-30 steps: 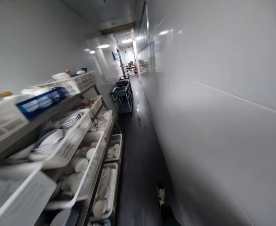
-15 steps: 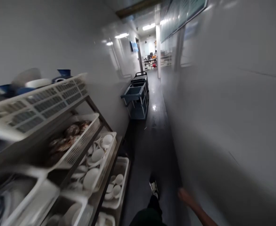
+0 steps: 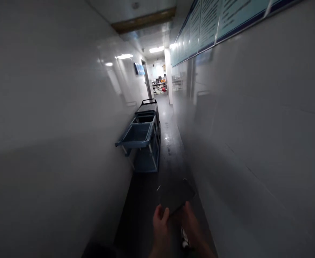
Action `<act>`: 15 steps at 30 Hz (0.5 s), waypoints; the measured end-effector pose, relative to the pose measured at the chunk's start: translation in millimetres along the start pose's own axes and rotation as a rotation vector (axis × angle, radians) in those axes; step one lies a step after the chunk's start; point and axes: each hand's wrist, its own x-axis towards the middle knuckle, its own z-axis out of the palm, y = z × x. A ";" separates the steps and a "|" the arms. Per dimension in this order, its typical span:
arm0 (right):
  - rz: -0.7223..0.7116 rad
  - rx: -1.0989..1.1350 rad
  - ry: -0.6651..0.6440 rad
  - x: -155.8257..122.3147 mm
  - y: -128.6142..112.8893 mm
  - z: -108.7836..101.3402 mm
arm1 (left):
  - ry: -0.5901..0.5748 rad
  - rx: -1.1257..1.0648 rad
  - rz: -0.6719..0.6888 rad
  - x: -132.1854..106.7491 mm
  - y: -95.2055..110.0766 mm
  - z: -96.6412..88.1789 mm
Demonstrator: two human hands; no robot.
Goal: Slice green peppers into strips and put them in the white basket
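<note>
Both my hands are low in the head view, in front of my body. Between them is a dark, flat, rectangular thing (image 3: 177, 193) with rounded corners, possibly a phone or tablet; the dim light hides its details. My left hand (image 3: 161, 222) grips its near left corner, with thumb and fingers closed on the edge. At the near right edge, my right hand (image 3: 189, 219) is closed on it too, slightly blurred. A shoe (image 3: 184, 238) shows beneath the right wrist, on the dark floor.
A blue-grey utility cart (image 3: 137, 144) stands along the left wall, with another cart (image 3: 148, 106) behind it. The narrow corridor floor (image 3: 168, 143) runs between pale walls. Notice boards (image 3: 227, 21) hang on the right wall. Stocked shelves (image 3: 159, 86) appear at the far end.
I have moved forward; the rack of dish baskets on the left is out of view and the carts are nearer. Both hands now hold the dark flat thing; earlier only my right hand showed.
</note>
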 end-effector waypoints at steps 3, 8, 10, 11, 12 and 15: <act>-0.063 0.291 0.021 115.0 -60.4 -17.7 | -0.238 -0.186 -0.251 90.0 -7.2 94.8; 0.072 0.714 -0.141 268.0 -167.7 -18.8 | -0.292 -0.148 -0.360 218.5 36.2 194.5; 0.091 0.766 -0.226 329.4 -218.3 -13.8 | -0.345 0.004 -0.322 276.3 68.0 217.8; 0.080 0.771 -0.256 362.9 -242.5 -12.0 | -0.374 0.089 -0.293 308.5 82.1 226.3; 0.072 0.765 -0.280 398.1 -264.9 -11.0 | -0.379 0.162 -0.261 342.8 93.4 233.0; 0.114 0.741 -0.332 511.2 -318.4 -13.9 | -0.307 0.352 -0.184 456.1 107.0 247.8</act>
